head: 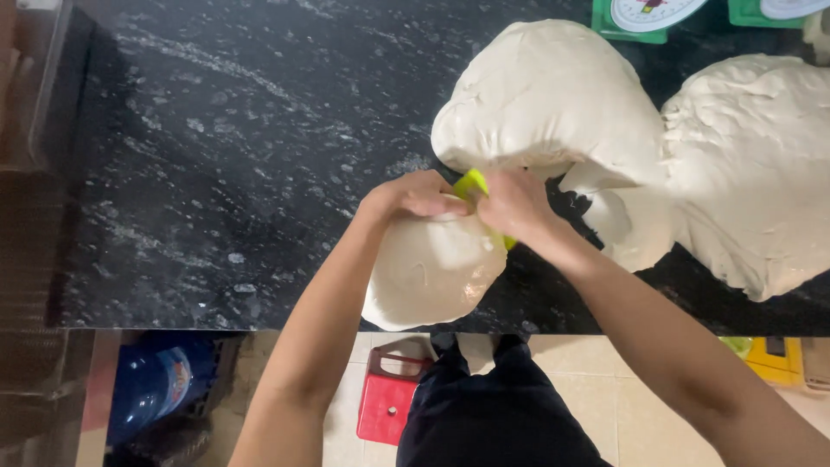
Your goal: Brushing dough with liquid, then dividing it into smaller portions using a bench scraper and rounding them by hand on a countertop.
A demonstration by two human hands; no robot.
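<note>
My right hand (516, 206) grips a yellow-green plastic dough scraper (471, 183), its blade pressed down where a smaller lump of pale dough (432, 272) meets a big mass of dough (549, 95). Fingers curled, my left hand (413, 195) rests on top of the smaller lump, right beside the scraper. This lump lies near the counter's front edge. A second big mass of dough (756, 164) lies to the right, touching the first.
The counter (225, 147) is black speckled stone dusted with flour. Two green scales (635, 17) stand at the far edge. Below the counter are a red stool (389, 398), a blue water bottle (151, 389) and a yellow object (774, 359).
</note>
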